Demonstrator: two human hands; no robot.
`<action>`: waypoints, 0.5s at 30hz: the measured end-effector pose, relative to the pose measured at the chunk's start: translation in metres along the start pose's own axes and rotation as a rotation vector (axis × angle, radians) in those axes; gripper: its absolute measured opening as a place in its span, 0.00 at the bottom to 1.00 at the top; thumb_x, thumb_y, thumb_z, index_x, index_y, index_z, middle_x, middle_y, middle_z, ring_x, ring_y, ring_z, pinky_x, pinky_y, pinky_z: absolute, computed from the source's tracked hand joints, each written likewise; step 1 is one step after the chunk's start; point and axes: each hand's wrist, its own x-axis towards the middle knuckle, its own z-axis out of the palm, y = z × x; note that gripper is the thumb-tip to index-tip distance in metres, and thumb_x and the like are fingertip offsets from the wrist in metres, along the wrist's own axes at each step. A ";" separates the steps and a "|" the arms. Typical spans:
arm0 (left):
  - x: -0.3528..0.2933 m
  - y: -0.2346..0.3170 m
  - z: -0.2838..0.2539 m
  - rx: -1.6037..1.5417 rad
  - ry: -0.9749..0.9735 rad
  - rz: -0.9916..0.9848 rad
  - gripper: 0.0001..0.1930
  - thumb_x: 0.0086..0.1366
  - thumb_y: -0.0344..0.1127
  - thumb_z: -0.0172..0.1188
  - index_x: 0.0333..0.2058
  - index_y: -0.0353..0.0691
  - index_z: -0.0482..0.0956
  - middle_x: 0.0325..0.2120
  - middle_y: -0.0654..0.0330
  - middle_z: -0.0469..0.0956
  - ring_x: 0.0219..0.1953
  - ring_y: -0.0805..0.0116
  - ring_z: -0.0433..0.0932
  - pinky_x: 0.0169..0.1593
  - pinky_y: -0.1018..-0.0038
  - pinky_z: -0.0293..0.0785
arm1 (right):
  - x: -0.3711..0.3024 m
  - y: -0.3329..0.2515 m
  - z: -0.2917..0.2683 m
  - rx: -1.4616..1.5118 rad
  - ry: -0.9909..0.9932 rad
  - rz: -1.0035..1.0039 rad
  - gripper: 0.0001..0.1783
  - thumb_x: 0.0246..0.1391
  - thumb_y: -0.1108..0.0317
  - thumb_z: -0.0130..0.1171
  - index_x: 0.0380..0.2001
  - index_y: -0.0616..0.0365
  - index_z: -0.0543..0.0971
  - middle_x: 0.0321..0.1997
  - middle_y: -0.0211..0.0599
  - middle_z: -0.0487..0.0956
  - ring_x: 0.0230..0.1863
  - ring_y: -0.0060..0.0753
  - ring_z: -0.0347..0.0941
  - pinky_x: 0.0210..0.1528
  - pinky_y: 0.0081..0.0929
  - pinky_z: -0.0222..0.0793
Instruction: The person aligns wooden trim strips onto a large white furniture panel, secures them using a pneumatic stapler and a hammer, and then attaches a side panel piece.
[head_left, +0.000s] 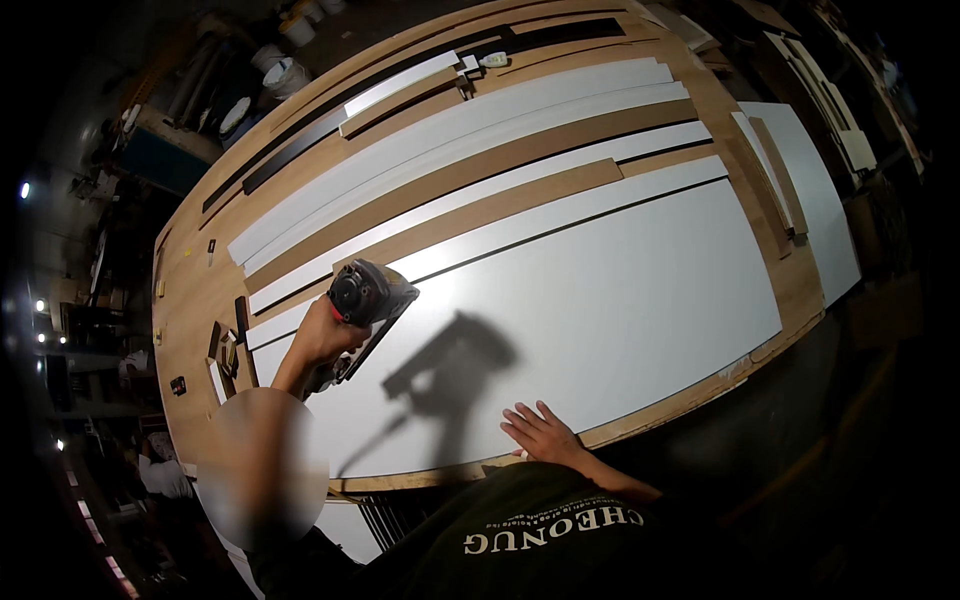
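My left hand (pixel 322 338) is wrapped round the handle of a dark nail gun (pixel 378 288). The tool is raised over the left part of a large white panel (pixel 620 290), and its shadow falls on the panel to the right. Part of my left forearm is blurred. My right hand (pixel 541 436) lies with spread fingers at the near edge of the same panel and holds nothing. Beyond the panel's far edge runs a long white strip (pixel 600 205), with a shorter brown strip (pixel 500 205) behind it.
More white boards (pixel 450 130) and brown strips lie across the wooden table (pixel 200 260). At the table's left are small offcuts (pixel 225 355) and a small black item (pixel 178 385). Another white panel (pixel 820 200) leans or lies past the right end. Buckets (pixel 285 75) stand beyond the far left.
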 end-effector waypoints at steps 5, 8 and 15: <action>0.050 0.007 0.007 -0.022 -0.038 -0.051 0.12 0.45 0.31 0.62 0.31 0.34 0.76 0.18 0.61 0.76 0.19 0.73 0.75 0.25 0.75 0.73 | -0.001 0.003 0.000 0.031 0.006 0.021 0.35 0.44 0.49 0.61 0.55 0.51 0.72 0.64 0.35 0.67 0.65 0.38 0.60 0.65 0.47 0.55; 0.070 -0.002 0.014 -0.100 -0.049 -0.081 0.12 0.46 0.30 0.61 0.31 0.34 0.75 0.17 0.61 0.75 0.18 0.74 0.74 0.23 0.76 0.72 | -0.001 0.004 0.002 0.047 0.008 0.025 0.32 0.45 0.50 0.61 0.55 0.49 0.73 0.63 0.34 0.68 0.65 0.37 0.61 0.65 0.46 0.54; 0.086 -0.001 0.018 -0.132 -0.050 -0.126 0.13 0.47 0.27 0.61 0.34 0.34 0.74 0.17 0.61 0.75 0.17 0.75 0.74 0.21 0.76 0.72 | 0.000 0.005 0.002 0.072 0.003 0.059 0.29 0.47 0.51 0.59 0.53 0.47 0.74 0.62 0.33 0.69 0.64 0.35 0.62 0.67 0.45 0.50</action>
